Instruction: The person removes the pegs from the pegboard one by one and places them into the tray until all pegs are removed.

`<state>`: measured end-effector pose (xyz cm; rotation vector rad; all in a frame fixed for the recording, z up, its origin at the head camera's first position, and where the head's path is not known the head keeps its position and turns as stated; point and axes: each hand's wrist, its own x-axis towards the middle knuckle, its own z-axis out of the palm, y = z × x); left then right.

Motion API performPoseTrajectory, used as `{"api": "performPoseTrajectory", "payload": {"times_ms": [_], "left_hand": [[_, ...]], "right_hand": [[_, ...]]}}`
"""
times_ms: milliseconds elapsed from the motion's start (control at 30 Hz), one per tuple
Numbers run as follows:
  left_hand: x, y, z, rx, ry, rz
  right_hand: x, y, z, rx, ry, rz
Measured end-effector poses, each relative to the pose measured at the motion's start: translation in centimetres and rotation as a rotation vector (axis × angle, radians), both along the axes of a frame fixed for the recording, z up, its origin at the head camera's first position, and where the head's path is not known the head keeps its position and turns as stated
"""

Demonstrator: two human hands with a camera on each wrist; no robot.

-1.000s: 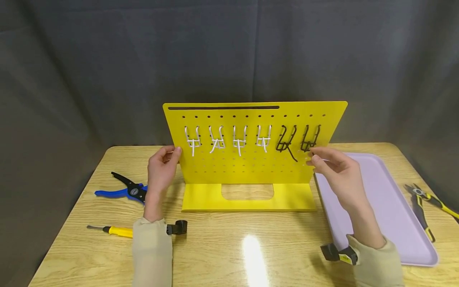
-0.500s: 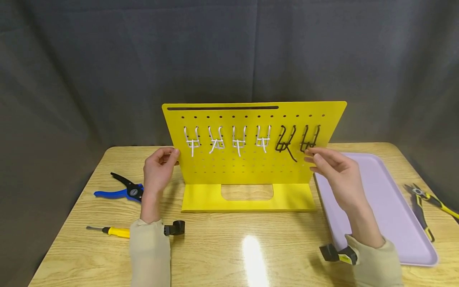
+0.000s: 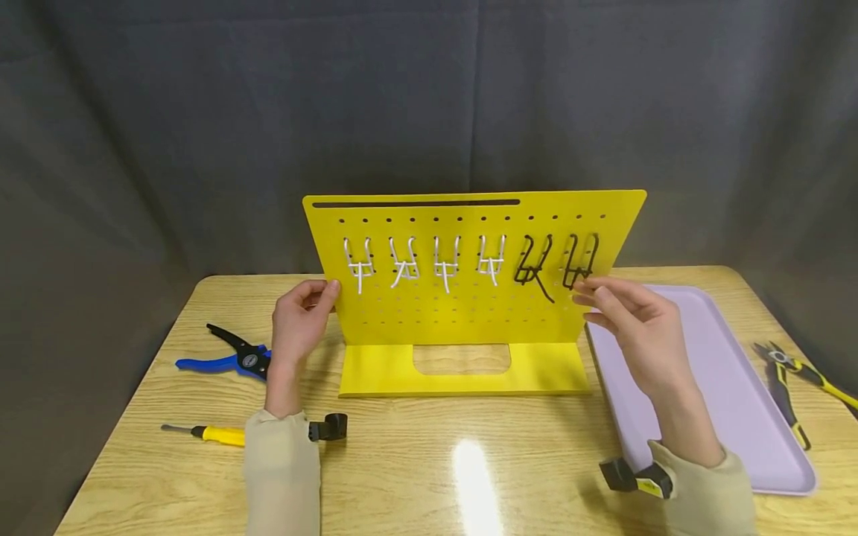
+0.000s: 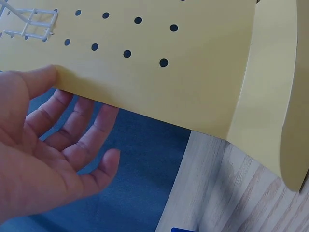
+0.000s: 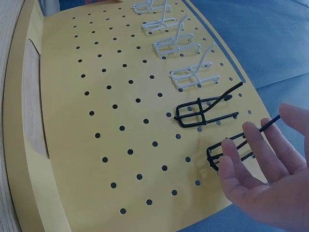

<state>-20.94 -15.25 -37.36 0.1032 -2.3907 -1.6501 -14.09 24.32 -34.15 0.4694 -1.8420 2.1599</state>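
A yellow pegboard (image 3: 462, 331) stands upright on its base on the table. Its left edge is held by my left hand (image 3: 299, 324), thumb (image 4: 43, 79) on the front and the other fingers behind. Four-sided wire hooks hang in a row: several white hooks (image 3: 447, 264) on the left and two black ones on the right. At the rightmost black hook (image 3: 571, 257), my right hand (image 3: 646, 339) pinches the prong between thumb and fingers; the right wrist view shows the prong's end by the thumb (image 5: 294, 118). The other black hook (image 5: 190, 113) hangs untouched beside it.
Blue-handled pliers (image 3: 224, 363) and a yellow screwdriver (image 3: 221, 435) lie left, partly behind the left arm. A lilac tray (image 3: 731, 402) sits under the right forearm. Beyond it are yellow-and-black cutting pliers (image 3: 784, 380). A dark curtain (image 3: 429, 97) hangs behind the table.
My right hand has shifted slightly right and down, still at the last black hook. The left hand moved a little outward, then back, along the board's left edge.
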Motion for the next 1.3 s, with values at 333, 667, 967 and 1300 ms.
{"api": "performPoseTrajectory", "payload": {"times_ms": [333,667,967,1300], "left_hand": [[0.0,0.2,0.1,-0.008,-0.017,-0.019],[0.1,0.0,0.1,-0.017,-0.037,-0.034],[0.3,0.1,0.0,-0.012,-0.031,-0.031],[0.4,0.1,0.2,-0.012,-0.035,-0.044]], "right_hand": [[0.7,0.2,0.4,-0.016,0.011,0.015],[1.1,1.8,0.9,0.040,0.009,0.014],[2.1,4.2,-0.1,0.088,-0.052,-0.014],[2.6,7.2,-1.4,0.084,-0.187,-0.053]]}}
